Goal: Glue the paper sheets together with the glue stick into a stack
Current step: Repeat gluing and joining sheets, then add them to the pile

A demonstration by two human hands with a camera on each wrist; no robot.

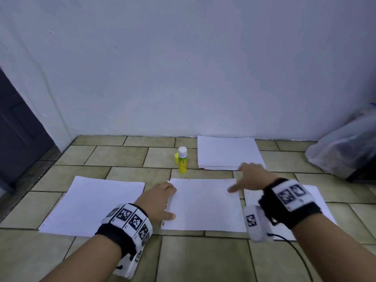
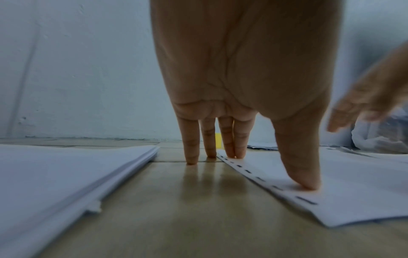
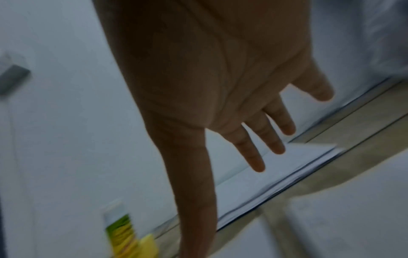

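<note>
Left hand (image 1: 157, 201) lay flat, fingertips pinning the middle paper sheet (image 1: 205, 204) on the tiled floor (image 1: 114, 155); right hand (image 1: 249, 177) spread, empty. Thin, floppy, slide-prone: best lifted by an edge. Glue stick (image 1: 182, 160) upright toward the wall.

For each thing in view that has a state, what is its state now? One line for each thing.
Glue stick: upright on the floor, held by no hand.
Yellow cap: on the floor beside the glue stick.
Middle sheet: flat, pressed at its left edge by the left hand.
Right hand: open, fingers spread, empty.
Left pile: flat, untouched.
Far pile: flat by the wall.
</note>
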